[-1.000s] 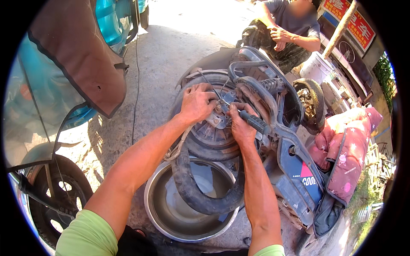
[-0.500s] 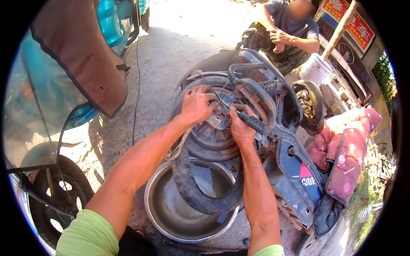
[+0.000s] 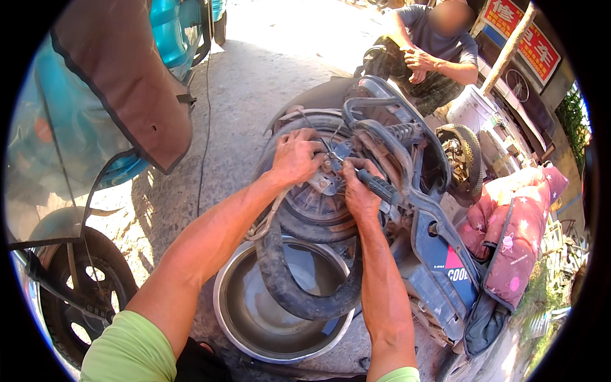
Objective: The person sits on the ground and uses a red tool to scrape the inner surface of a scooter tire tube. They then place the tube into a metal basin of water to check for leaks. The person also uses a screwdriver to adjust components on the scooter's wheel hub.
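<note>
In the head view, the right hand (image 3: 361,190) is closed around a tool (image 3: 380,186) with a dark ribbed handle. The handle slants out past the knuckles, down toward the right, while the front of the tool runs between thumb and forefinger toward the left hand (image 3: 296,156). Its front end lies in the narrow gap between the two hands, close by the metal bracket (image 3: 327,183) over the hub of the wheel (image 3: 316,213).

The left hand lies on the far left side of that bracket, its fingers bent down toward the hub; whether they pinch anything cannot be told, since the back of the hand covers the fingertips.

The wheel belongs to a scooter (image 3: 439,239) tipped on its side, its frame just right of the right hand. Below both hands, a black inner tube (image 3: 280,280) loops down from the wheel over a metal basin (image 3: 224,309) with water in it. A pink padded cover (image 3: 517,239) hangs at the scooter's right, and another person (image 3: 428,54) crouches beyond it, forearms crossed.
</note>
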`<state>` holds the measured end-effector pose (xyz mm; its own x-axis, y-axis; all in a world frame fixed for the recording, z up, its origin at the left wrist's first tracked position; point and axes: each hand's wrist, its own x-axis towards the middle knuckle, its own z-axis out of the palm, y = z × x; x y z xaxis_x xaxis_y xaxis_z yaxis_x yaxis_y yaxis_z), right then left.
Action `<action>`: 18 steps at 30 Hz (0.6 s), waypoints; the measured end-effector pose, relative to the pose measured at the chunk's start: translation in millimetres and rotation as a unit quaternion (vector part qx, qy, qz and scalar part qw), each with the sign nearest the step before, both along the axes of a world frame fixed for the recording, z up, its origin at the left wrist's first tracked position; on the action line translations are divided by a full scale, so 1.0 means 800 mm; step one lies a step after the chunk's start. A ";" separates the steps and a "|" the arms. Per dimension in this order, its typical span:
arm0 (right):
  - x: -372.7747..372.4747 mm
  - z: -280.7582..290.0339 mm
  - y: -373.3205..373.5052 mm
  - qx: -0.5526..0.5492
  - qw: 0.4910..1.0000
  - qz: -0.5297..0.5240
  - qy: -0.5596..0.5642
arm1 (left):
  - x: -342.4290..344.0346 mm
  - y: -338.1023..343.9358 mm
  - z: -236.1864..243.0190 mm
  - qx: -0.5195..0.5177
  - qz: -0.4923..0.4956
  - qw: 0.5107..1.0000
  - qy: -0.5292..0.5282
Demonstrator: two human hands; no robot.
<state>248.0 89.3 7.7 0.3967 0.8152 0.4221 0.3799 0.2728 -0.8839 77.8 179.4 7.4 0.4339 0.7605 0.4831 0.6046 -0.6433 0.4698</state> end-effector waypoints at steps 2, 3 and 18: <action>-0.001 0.003 -0.001 -0.004 1.000 0.007 0.011 | -0.001 0.000 0.000 0.002 0.002 1.000 0.000; -0.002 0.005 -0.001 -0.006 1.000 0.010 0.017 | -0.001 0.000 0.000 0.003 0.003 1.000 0.000; -0.002 0.004 -0.001 0.000 1.000 0.019 0.023 | 0.001 -0.001 -0.002 0.012 0.005 1.000 -0.011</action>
<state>246.7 88.8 11.0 0.3839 0.8301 0.4045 0.3290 0.2863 -0.8999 78.2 178.9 6.0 0.4147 0.7536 0.5101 0.6011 -0.6477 0.4681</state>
